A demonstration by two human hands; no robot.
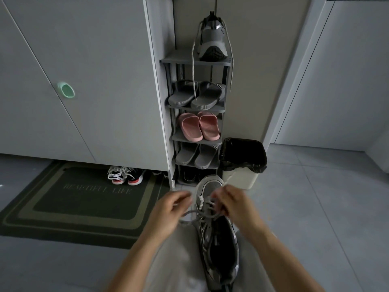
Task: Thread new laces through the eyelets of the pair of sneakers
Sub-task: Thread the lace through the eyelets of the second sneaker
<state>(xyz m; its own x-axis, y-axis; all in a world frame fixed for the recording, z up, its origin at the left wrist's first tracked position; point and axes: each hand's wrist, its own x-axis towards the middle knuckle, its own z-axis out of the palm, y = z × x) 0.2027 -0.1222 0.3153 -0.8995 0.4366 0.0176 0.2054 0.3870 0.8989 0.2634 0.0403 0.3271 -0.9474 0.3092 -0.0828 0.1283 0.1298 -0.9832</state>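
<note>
Two grey cabinet doors (94, 81) fill the upper left of the frame, above a pale tiled floor (315, 207) that runs across the lower right. A dark doormat (84, 199) with faint lettering lies at lower left, partly under the cabinet. At centre stands a narrow shoe rack (195, 62) with several shelves.

At bottom centre, a grey sneaker (219, 245) rests on the person's lap, toe pointing up the frame towards the rack, partly laced. A white bin (242, 178) with a black liner stands just right of the rack's foot.

The left hand (168, 211) and right hand (233, 205) meet over the sneaker's forefoot – both are blurred. The left hand's fingers are curled around one run of the grey lace (189, 213) to the left of the shoe; the right hand's fingers pinch the same lace just above the upper eyelets.

The second grey sneaker (212, 39) stands toe-down on the rack's top shelf, its loose lace (193, 70) hanging down past the shelf below. Grey slippers (195, 93) sit on the second shelf, pink slippers (200, 127) on the third. Black, white and red trainers (126, 175) lie under the cabinet edge – and a small green handle (66, 89) marks the left door.
</note>
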